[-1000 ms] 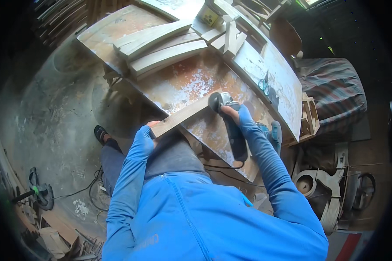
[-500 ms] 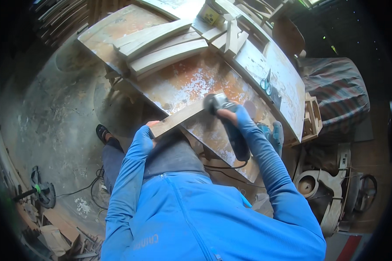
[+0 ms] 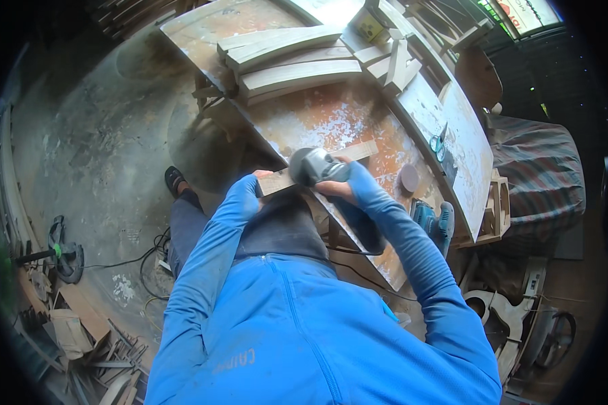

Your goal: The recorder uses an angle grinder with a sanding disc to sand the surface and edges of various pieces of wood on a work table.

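2 hands at work along the edge of a worn table [image 3: 297,118]. My left hand [image 3: 252,191] is closed around the near end of a wooden bar [image 3: 358,151], with little gap left in the grip, though some fingers are hidden. The bar slants up and to the right; its far end lies over the tabletop, while its near end projects past the edge, above my thigh [image 3: 280,226]. My right hand [image 3: 348,181] is wrapped around the neck of a grinder [image 3: 315,164], whose round head covers the middle of the bar, close to the left hand. The head is blurred, and whether its disc touches the wood cannot be told from this angle. The step in hand appears to be smoothing the bar's upper face. The next move, I judge, calls for a firm left grip, the disc kept flat, and the head held clear of my left fingers. Surroundings: a pale pink disc [image 3: 409,177] and a teal power tool [image 3: 425,214] lie to the right; curved wooden pieces [image 3: 300,75] are stacked beyond the bar; scissors [image 3: 439,146] rest farther right.
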The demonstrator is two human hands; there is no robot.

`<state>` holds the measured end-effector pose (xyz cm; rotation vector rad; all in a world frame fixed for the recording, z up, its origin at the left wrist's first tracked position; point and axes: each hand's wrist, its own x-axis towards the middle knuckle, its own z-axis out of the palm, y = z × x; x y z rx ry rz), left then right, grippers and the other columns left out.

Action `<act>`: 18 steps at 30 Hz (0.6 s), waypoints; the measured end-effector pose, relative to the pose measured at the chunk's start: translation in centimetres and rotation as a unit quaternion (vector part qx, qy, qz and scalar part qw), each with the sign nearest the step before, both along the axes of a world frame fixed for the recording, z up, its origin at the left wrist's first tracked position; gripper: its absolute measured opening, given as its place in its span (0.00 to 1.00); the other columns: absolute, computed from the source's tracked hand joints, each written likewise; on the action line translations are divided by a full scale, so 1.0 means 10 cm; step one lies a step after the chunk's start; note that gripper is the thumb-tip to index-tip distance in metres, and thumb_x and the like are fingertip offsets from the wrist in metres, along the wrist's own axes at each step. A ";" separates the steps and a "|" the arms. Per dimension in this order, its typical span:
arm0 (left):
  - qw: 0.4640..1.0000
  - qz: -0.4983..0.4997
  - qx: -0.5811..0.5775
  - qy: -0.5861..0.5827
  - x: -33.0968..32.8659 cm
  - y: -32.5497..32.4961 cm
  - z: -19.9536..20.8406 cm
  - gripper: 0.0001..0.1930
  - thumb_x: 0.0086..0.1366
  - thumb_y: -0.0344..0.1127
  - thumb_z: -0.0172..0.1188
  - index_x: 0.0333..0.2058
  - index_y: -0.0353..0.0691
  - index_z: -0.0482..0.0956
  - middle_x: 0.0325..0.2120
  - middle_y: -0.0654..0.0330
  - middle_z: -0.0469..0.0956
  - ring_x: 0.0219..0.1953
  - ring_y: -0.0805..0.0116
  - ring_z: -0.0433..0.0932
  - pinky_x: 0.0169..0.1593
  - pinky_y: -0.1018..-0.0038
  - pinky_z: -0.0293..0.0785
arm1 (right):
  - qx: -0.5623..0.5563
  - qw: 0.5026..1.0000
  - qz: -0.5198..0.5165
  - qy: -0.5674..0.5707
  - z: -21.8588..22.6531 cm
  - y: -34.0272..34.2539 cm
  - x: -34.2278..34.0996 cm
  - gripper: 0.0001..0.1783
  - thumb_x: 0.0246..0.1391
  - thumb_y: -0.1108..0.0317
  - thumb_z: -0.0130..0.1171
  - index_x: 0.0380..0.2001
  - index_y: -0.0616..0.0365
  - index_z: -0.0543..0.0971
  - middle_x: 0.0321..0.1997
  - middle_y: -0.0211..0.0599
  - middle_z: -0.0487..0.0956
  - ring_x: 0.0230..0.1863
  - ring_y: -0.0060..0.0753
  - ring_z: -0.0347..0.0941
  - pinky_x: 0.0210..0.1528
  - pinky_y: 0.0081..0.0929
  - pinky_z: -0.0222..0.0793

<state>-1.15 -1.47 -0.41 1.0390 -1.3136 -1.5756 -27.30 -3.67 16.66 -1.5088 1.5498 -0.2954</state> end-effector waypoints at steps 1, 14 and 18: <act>1.000 -0.009 -0.011 -0.001 -0.01 -0.01 -0.01 0.22 0.58 0.16 0.66 0.51 0.36 0.76 0.44 0.63 0.81 0.47 0.76 0.78 0.54 0.77 0.73 | -0.004 0.999 -0.027 -0.018 0.06 0.03 -0.07 0.50 0.42 0.52 0.77 0.63 0.69 0.66 0.48 0.49 0.80 0.47 0.38 0.80 0.52 0.29 0.75; 0.999 0.012 -0.028 -0.035 -0.05 0.04 -0.03 0.24 0.56 0.13 0.62 0.53 0.35 0.77 0.46 0.57 0.81 0.45 0.72 0.80 0.52 0.76 0.77 | 0.007 0.999 0.003 -0.047 0.04 0.20 0.23 0.50 0.39 0.50 0.80 0.59 0.69 0.69 0.48 0.47 0.81 0.49 0.35 0.78 0.55 0.28 0.72; 0.999 0.010 0.007 -0.034 -0.07 0.01 0.09 0.23 0.56 0.14 0.64 0.52 0.34 0.79 0.45 0.57 0.82 0.44 0.70 0.80 0.51 0.75 0.77 | 0.021 0.998 0.043 -0.029 0.04 0.17 0.40 0.56 0.37 0.44 0.77 0.63 0.69 0.66 0.54 0.52 0.77 0.54 0.43 0.75 0.60 0.30 0.69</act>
